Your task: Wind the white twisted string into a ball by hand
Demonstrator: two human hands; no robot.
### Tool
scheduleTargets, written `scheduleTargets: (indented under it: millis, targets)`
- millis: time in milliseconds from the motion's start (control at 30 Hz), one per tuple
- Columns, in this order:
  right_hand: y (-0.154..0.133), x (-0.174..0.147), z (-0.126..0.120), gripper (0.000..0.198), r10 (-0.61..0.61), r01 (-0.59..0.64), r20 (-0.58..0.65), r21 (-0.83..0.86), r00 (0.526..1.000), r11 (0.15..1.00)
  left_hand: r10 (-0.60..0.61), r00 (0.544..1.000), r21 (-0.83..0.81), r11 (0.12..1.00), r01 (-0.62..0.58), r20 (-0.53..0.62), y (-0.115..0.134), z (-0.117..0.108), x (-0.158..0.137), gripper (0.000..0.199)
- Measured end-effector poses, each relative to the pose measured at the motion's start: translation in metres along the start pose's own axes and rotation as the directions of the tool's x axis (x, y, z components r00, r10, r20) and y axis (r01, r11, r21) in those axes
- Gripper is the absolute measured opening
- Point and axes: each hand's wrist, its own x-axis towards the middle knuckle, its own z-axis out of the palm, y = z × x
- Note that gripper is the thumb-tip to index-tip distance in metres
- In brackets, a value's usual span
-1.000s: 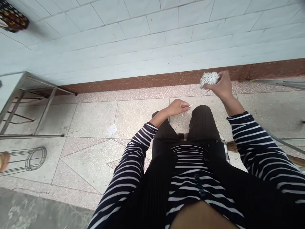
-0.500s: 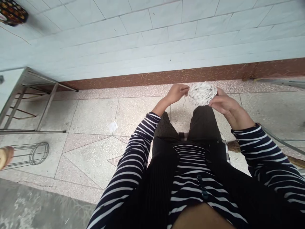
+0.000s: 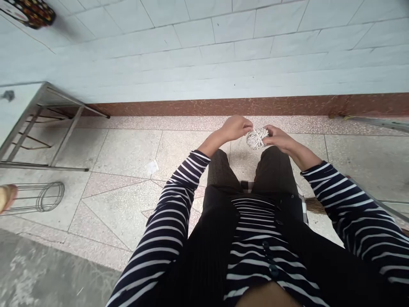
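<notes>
A bundle of whitish cord, wound into a rounded ball, is held up above my knees. My right hand grips its right side, thumb towards me and fingers behind. My left hand is closed in a pinch at the bundle's upper left, where a strand of the cord seems to run into the fingertips. The fingers' far sides are hidden.
A metal-framed table stands at the left against the tiled wall. Nearer is a wire stand on its side. A white scrap lies on the floor, and broom bristles show by my right leg.
The bundle has turned and now shows a smaller, rounder side. My right hand has come inward to the left with it, closer to my left hand. The view has shifted slightly.
</notes>
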Motion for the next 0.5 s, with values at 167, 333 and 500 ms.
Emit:
scheduleTargets:
  millis: [167, 333, 500]
  targets:
    - [-0.001, -0.028, 0.013, 0.053, 0.048, -0.107, 0.142, 0.445, 0.989, 0.889, 0.09, 0.989, 0.161, 0.985, -0.07, -0.121, -0.009, 0.0, 0.011, 0.03]
    - [-0.023, -0.047, 0.006, 0.054, -0.037, -0.029, 0.124, 0.497, 0.992, 0.867, 0.021, 0.978, -0.025, 0.999, -0.027, -0.206, -0.031, 0.011, 0.02, 0.029]
    - [-0.06, -0.056, -0.009, 0.067, -0.194, 0.157, 0.043, 0.432, 0.98, 0.888, -0.151, 0.977, -0.177, 0.976, 0.124, -0.15, -0.045, 0.046, 0.011, 0.034]
